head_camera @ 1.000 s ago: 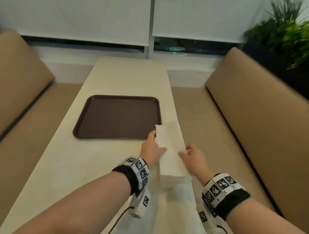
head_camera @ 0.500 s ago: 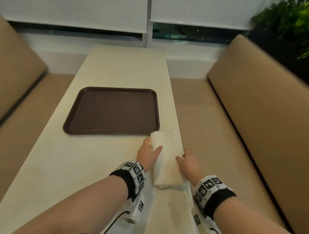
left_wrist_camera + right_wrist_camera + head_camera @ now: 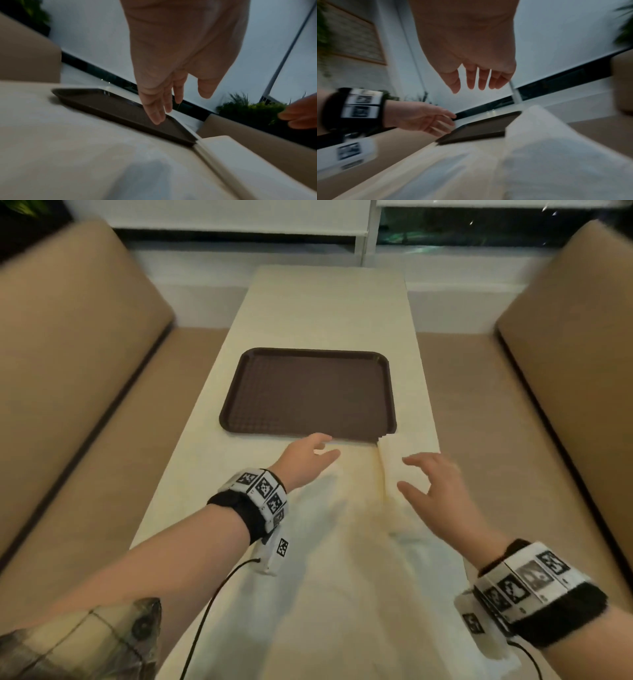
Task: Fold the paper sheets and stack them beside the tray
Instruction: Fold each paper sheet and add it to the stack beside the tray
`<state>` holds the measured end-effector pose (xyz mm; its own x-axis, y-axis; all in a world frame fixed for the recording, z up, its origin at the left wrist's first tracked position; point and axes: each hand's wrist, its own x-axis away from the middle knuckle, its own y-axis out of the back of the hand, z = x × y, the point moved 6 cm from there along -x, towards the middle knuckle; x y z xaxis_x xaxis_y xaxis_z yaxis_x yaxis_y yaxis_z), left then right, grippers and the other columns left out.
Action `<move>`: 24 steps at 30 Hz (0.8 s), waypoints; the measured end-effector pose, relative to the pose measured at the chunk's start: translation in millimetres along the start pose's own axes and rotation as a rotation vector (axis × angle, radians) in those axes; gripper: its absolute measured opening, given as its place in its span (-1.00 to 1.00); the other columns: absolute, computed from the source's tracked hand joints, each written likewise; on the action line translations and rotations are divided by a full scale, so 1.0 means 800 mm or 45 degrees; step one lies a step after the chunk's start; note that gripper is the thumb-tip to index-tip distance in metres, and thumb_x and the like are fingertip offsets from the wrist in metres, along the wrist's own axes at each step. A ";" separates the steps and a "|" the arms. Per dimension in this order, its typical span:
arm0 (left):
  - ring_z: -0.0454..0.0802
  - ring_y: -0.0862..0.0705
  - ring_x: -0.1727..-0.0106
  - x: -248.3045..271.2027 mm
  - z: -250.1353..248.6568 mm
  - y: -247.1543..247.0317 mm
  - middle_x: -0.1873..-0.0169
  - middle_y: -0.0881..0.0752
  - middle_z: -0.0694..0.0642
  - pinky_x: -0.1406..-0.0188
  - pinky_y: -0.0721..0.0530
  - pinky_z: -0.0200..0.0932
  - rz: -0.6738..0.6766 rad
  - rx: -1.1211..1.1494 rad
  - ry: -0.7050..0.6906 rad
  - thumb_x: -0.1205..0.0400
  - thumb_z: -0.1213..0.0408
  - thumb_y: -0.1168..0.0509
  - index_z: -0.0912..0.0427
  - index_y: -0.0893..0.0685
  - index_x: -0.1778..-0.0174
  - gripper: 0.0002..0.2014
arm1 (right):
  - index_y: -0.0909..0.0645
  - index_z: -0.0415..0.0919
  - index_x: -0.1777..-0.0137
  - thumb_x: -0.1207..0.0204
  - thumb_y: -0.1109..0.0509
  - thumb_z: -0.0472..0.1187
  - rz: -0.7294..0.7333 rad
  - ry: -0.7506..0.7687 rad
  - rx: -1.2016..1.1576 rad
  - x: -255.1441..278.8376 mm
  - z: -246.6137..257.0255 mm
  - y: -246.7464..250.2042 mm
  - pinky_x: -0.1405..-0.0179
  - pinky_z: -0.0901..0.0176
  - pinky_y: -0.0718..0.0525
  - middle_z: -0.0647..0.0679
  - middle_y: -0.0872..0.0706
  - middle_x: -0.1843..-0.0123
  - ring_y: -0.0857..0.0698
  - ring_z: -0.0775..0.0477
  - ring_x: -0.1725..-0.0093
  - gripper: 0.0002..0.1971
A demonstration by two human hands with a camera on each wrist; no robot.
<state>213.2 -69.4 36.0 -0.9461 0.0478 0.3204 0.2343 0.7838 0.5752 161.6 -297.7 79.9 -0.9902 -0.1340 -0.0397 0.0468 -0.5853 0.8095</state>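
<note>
Left hand: the left hand [image 3: 310, 460] hovers above the table, fingers loosely spread and grasping nothing, its tips over the near edge of the tray [image 3: 308, 392].
Right hand: the right hand [image 3: 433, 487] hangs released too, fingers slack, just over the folded paper [image 3: 407, 453] without clearly touching it.
Folded paper: a pale folded sheet lies flat by the table's [image 3: 329, 299] right edge, its far end just beside the tray's near right corner.
Tray: dark brown and bare, it sits mid-table, its long sides across the table's width.
Loose sheets: more white paper [image 3: 342, 594] lies spread along the near end of the table under both forearms; how many sheets cannot be told.
Progress: one fold appears done and placed beside the tray; judging by the sheets at the near end, the remaining folding and the stacking on top are yet to do.
Writing: none readable; the wristbands [image 3: 263, 491] carry only black-and-white square markers, and no brand shows anywhere.
</note>
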 end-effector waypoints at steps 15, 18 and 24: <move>0.14 -0.49 -0.43 0.076 0.153 0.037 -0.43 -0.53 0.19 -0.30 -0.45 -0.10 0.261 -0.666 0.238 -0.70 0.09 -0.19 0.21 -0.49 -0.44 -0.58 | -0.56 -0.33 -0.25 -0.52 -0.37 0.02 0.636 -0.761 0.144 0.035 0.043 -0.213 -0.26 0.00 -0.62 -0.20 -0.63 -0.21 -0.64 -0.22 -0.20 -0.54; 0.17 -0.56 -0.35 0.075 0.156 0.032 -0.36 -0.58 0.20 -0.23 -0.55 -0.07 0.270 -0.671 0.232 -0.65 0.01 -0.27 0.24 -0.59 -0.30 -0.58 | -0.58 -0.41 -0.31 -0.57 -0.39 -0.12 0.644 -0.871 -0.148 0.026 0.049 -0.222 -0.28 0.11 -0.57 -0.22 -0.66 -0.24 -0.60 -0.27 -0.34 -0.58; 0.21 -0.34 -0.37 0.068 0.160 0.007 -0.30 -0.40 0.11 -0.30 -0.48 0.17 0.175 -0.667 0.284 -0.51 -0.30 -0.25 0.11 -0.55 -0.32 -0.37 | -0.60 -0.41 -0.23 -0.52 -0.45 -0.19 0.592 -0.900 -0.268 0.020 0.072 -0.228 -0.08 0.08 -0.63 -0.24 -0.67 -0.12 -0.66 -0.22 -0.13 -0.64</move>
<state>134.3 17.4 -39.7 -0.8425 -0.0486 0.5366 0.4847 0.3662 0.7943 129.3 -147.5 -34.6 -0.7111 0.0910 0.6972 0.4208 -0.7394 0.5256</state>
